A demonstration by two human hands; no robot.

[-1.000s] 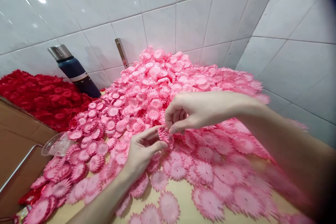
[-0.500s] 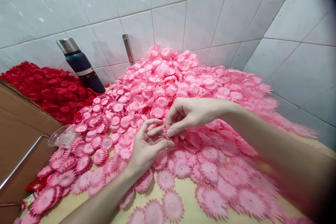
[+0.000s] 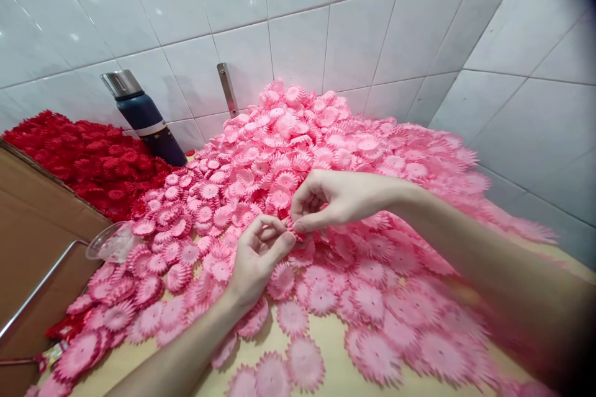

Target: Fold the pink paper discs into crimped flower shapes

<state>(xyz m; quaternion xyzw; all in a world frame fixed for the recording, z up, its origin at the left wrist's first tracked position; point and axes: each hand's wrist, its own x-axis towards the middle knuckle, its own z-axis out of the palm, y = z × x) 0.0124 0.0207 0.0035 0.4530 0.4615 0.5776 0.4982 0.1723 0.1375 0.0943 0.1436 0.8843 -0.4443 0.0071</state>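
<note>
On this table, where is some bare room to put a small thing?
Low in the picture, bare tabletop shows between loose pink discs on both sides. Another patch lies left of the left forearm. Farther back it is crowded: pink heap in the middle, red pile and bottle at left.

I note the bottle (image 3: 142, 111) as dark navy, with a pale band (image 3: 151, 128) and silver cap (image 3: 121, 84). Left of it, red discs (image 3: 93, 158), deep in shade; to its right, pink discs (image 3: 288, 161), those nearest the bottle edged in darker pink. Behind the bottle, wall tiles (image 3: 298, 37) whitish, grey grid lines. Before it: cardboard box (image 3: 41, 217) brown, tabletop (image 3: 333, 335) pale yellow.
</note>
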